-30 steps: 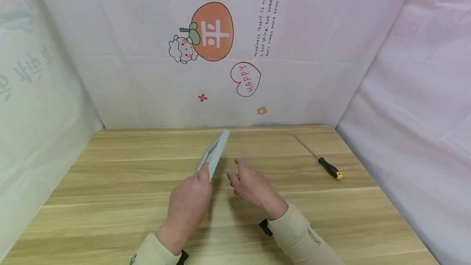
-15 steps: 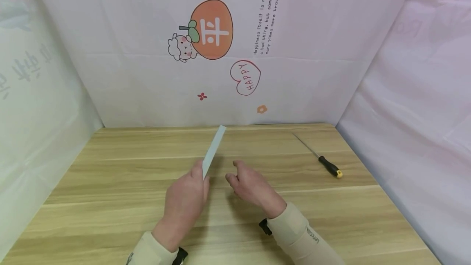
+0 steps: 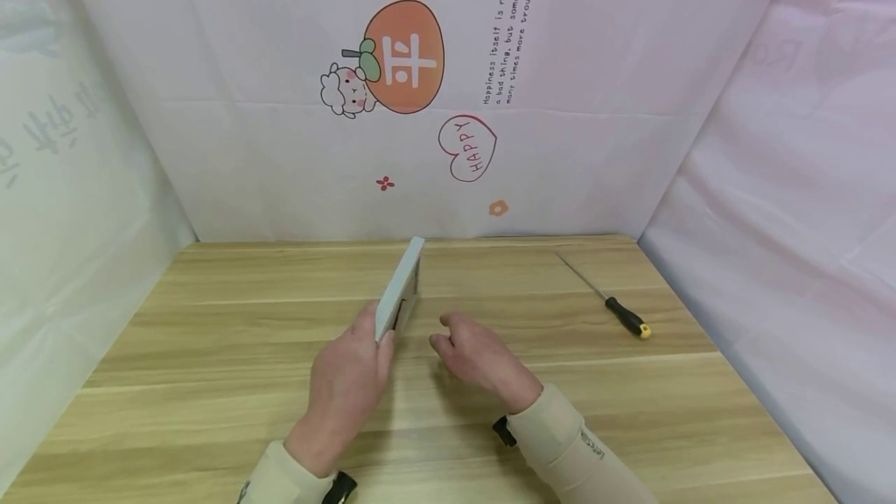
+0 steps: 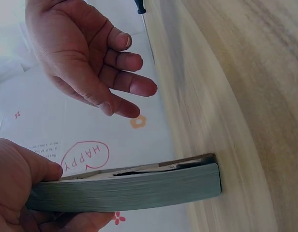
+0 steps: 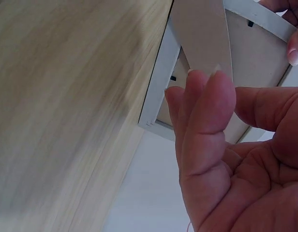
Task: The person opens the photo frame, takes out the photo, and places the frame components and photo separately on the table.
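A pale blue-grey picture frame [image 3: 397, 286] stands on edge near the middle of the table, leaning slightly. My left hand [image 3: 346, 383] grips its near end, thumb on one side and fingers on the other. In the right wrist view the frame's back shows a beige stand flap [image 5: 207, 34] and small dark tabs at the border. My right hand [image 3: 483, 360] hovers to the right of the frame, apart from it. Its fingers are loosely bent and hold nothing, as the left wrist view also shows. The frame's front is hidden.
A screwdriver [image 3: 625, 317] with a black and yellow handle lies at the right of the wooden table [image 3: 210, 379]. White printed cloth [image 3: 560, 162] hangs behind the table's back edge, and more cloth hangs on both sides.
My left hand has turned the picture frame, so its back side now shows to the right instead of its left side. The hand shifted slightly left. My right hand has barely moved.
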A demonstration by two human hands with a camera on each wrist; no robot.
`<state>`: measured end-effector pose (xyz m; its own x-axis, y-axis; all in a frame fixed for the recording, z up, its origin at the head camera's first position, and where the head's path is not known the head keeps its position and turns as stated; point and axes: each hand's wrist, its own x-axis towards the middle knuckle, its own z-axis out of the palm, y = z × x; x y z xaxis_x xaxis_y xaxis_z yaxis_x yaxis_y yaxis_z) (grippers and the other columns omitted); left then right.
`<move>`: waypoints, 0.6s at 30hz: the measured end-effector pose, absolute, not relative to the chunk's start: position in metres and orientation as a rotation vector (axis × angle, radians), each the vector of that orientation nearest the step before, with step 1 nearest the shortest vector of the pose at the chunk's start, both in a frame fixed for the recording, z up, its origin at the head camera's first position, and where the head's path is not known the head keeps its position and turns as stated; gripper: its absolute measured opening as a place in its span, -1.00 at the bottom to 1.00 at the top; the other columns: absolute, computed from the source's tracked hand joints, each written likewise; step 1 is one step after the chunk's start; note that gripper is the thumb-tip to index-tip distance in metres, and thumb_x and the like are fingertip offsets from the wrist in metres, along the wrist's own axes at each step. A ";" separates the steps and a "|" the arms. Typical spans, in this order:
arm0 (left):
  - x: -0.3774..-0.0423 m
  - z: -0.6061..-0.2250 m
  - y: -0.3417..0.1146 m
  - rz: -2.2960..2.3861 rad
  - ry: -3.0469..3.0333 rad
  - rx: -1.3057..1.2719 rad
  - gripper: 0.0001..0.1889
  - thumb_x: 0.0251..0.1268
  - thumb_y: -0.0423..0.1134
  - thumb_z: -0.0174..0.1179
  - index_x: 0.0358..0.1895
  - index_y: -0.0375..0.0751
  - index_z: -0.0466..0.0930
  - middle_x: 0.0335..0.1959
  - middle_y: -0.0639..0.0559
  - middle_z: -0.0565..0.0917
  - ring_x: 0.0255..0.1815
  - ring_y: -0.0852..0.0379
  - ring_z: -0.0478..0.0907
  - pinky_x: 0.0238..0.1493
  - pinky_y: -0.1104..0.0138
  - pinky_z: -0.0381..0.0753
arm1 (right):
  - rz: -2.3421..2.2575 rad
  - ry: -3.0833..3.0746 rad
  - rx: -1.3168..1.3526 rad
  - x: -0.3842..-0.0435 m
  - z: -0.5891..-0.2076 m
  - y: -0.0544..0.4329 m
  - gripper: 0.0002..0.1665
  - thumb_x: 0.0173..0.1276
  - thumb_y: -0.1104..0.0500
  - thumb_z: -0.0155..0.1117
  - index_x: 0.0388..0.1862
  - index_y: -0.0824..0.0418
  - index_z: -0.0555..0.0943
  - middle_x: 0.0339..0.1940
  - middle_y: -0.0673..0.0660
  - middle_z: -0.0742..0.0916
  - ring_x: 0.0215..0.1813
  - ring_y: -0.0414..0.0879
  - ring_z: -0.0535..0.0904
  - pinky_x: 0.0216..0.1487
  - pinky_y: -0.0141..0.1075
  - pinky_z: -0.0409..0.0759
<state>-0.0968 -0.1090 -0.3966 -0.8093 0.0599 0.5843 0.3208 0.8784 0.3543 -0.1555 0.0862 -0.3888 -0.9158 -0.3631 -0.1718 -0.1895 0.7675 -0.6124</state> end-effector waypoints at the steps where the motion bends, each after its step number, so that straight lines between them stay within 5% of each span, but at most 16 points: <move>1: -0.097 -0.396 -0.110 -0.629 -2.478 -0.265 -0.59 0.43 -0.25 0.32 0.22 -0.35 0.50 -0.49 -0.14 0.71 -0.74 0.27 0.33 -0.77 0.44 0.28 | -0.883 2.683 -0.431 -0.155 -0.389 0.086 -0.35 0.66 0.01 0.02 0.51 0.43 0.37 -0.19 0.09 0.75 -0.08 -0.08 0.63 0.21 0.00 0.60; 8: -0.096 -0.395 -0.114 -0.797 -2.492 -0.232 -0.62 0.49 -0.26 0.26 0.25 -0.34 0.52 -0.25 -0.23 0.80 -0.64 0.25 0.52 -0.70 0.40 0.45 | -0.864 2.687 -0.472 -0.156 -0.393 0.084 -0.37 0.65 0.02 0.02 0.44 0.48 0.42 -0.51 0.04 0.71 -0.32 -0.12 0.64 0.13 -0.01 0.63; 12: -0.097 -0.397 -0.117 -0.884 -2.479 -0.215 -0.61 0.49 -0.26 0.25 0.27 -0.35 0.52 -0.38 -0.16 0.75 -0.66 0.28 0.43 -0.69 0.41 0.41 | -0.875 2.661 -0.459 -0.156 -0.395 0.083 -0.37 0.66 0.04 -0.01 0.46 0.49 0.39 -0.58 0.11 0.73 -0.52 -0.15 0.60 0.02 -0.06 0.62; 18: -0.095 -0.396 -0.120 -1.108 -2.488 -0.150 -0.59 0.54 -0.20 0.21 0.32 -0.31 0.51 -0.64 0.11 0.42 -0.70 0.31 0.29 -0.71 0.41 0.31 | -0.857 2.667 -0.443 -0.157 -0.396 0.085 -0.35 0.64 0.04 -0.01 0.46 0.52 0.38 -0.63 0.07 0.71 -0.48 -0.15 0.58 0.18 -0.02 0.59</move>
